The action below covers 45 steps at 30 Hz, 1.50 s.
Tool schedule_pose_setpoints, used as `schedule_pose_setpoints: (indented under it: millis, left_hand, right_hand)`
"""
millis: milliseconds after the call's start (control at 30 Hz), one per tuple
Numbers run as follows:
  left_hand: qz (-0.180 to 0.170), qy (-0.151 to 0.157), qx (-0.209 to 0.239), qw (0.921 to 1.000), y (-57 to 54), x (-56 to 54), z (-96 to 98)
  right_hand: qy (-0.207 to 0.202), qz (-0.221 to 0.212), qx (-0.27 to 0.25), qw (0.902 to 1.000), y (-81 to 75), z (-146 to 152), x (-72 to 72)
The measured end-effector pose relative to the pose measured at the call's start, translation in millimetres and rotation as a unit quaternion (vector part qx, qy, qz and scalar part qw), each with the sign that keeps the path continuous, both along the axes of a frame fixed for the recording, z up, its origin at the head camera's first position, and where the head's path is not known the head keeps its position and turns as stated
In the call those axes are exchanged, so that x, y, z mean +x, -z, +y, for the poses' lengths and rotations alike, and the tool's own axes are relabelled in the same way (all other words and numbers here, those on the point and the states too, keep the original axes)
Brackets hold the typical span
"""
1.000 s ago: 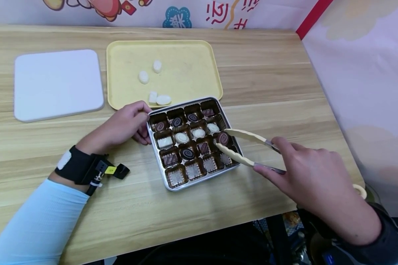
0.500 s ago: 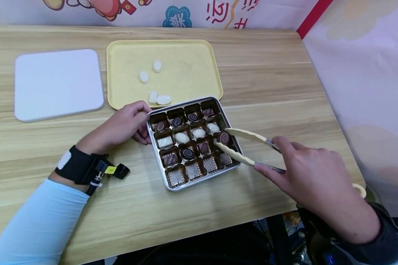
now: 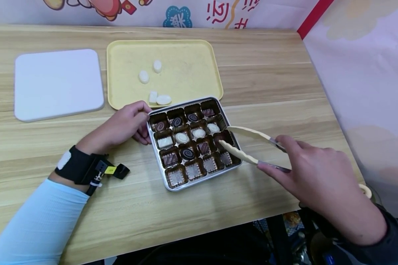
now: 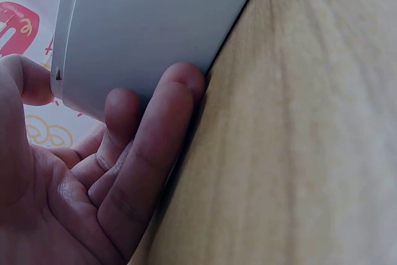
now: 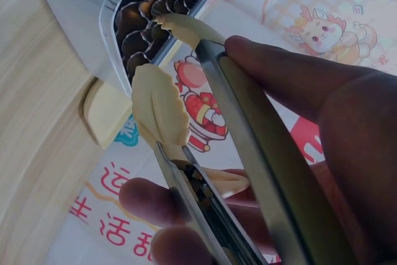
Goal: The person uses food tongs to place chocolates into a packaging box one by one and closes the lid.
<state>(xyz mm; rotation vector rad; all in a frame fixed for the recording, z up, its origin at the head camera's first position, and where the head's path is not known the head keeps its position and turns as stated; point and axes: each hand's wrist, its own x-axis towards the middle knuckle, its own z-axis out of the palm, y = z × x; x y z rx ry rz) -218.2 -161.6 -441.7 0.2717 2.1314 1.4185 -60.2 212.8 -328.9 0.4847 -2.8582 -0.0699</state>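
Observation:
At the back left corner of a silver tin [image 3: 205, 177] my left hand [image 3: 126, 124] grips the side. The left wrist view has the thumb at the rim and fingers [image 4: 152, 138] against the outer wall. My right hand [image 3: 318, 176] holds tongs [image 3: 248, 133] with cream scalloped tips, spread apart over the tin's right edge. Below them, one compartment looks dark; its contents are unclear. Other compartments hold brown swirl chocolates [image 3: 187, 153], striped brown ones [image 3: 203, 148] and white ones [image 3: 181, 138]. The front row shows only ridged bottoms.
Behind the tin lies a yellow tray [image 3: 192, 55] with several white pieces [image 3: 144, 77] on it. A flat white board [image 3: 58, 84] rests at the left of the wooden table [image 3: 126, 217]. Printed cloth [image 3: 278, 14] borders the back and right.
The tongs have shifted slightly right and their tips have parted a little. The swirl chocolate seen between the tips has dropped out of sight in its compartment. The left hand has not moved.

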Motion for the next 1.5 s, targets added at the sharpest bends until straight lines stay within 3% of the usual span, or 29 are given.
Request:
schedule_pose_setpoints:
  millis: [233,400,633,833,1000,1133,1500]
  left_hand:
    - [-0.001,-0.006,0.007,1.0000,-1.7,1.3,-2.0]
    - [-0.005,-0.004,0.010,0.9999,-1.1,1.5,-1.4]
    - [-0.011,0.008,0.016,0.9998,0.2,2.3,-6.0]
    - [-0.024,0.029,0.023,0.9990,2.4,1.5,-10.0]
    - [-0.039,0.045,0.046,0.9972,1.2,2.0,-12.9]
    - [-0.042,0.049,0.056,0.9963,2.2,3.2,-12.2]
    - [0.023,0.022,0.005,0.9995,-1.0,-0.9,-19.0]
  right_hand:
    - [-0.017,-0.003,-0.008,0.9998,-7.3,-5,-13.0]
    - [-0.029,-0.039,-0.012,0.9988,-15.9,-21,-38.4]
    - [-0.052,-0.075,-0.012,0.9957,-19.0,-57,-102.8]
    - [-0.040,-0.123,0.017,0.9914,-8.2,-84,-162.1]
    - [-0.045,-0.149,0.043,0.9869,2.5,-101,-198.1]
    - [-0.030,-0.174,0.053,0.9829,9.6,-111,-217.4]
    - [-0.006,-0.220,0.053,0.9739,17.9,-141,-249.8]
